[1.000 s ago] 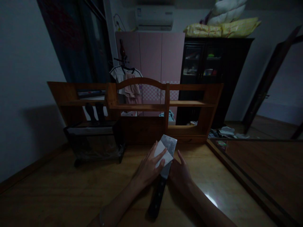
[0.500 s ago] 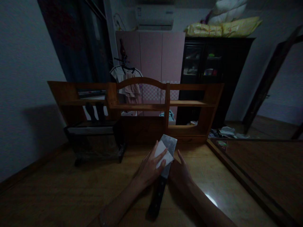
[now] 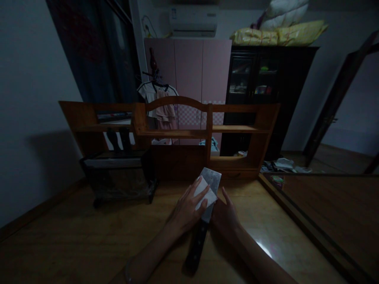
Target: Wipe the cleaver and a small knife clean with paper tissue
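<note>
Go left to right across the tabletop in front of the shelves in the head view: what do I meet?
Black rack, left hand, knife, right hand.

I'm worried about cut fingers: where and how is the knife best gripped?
Grip the knife preferably by its black handle, from the near side: the handle points toward the person, uncovered, while the left hand lies on white cloth or paper over the blade.
</note>
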`<state>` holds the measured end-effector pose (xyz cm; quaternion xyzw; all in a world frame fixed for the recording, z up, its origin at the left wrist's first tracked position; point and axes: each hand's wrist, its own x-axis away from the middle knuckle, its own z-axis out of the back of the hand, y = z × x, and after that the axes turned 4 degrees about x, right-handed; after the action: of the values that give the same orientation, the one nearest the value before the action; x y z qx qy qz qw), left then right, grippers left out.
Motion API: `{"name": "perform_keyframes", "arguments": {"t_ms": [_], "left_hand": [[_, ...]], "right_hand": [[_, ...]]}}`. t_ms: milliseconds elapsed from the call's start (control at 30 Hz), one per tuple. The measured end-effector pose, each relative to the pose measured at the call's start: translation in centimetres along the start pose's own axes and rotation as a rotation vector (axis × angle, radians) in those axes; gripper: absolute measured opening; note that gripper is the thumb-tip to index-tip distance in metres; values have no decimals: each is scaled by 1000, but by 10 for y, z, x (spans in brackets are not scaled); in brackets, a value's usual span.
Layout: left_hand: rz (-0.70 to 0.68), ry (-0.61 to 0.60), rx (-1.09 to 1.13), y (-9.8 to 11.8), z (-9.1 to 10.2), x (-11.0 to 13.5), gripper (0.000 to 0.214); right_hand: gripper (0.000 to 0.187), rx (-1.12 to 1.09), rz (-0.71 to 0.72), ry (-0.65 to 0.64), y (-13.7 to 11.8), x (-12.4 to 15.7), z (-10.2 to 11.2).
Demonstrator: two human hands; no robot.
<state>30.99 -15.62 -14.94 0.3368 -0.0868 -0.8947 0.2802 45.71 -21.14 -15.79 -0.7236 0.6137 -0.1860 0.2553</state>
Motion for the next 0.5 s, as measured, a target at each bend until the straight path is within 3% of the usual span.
{"name": "perform_keyframes", "arguments": {"t_ms": [500], "left_hand": [[1, 42, -83, 7, 6, 1, 45]], "right_hand": [[54, -17, -4, -16, 0, -1, -2]]}}
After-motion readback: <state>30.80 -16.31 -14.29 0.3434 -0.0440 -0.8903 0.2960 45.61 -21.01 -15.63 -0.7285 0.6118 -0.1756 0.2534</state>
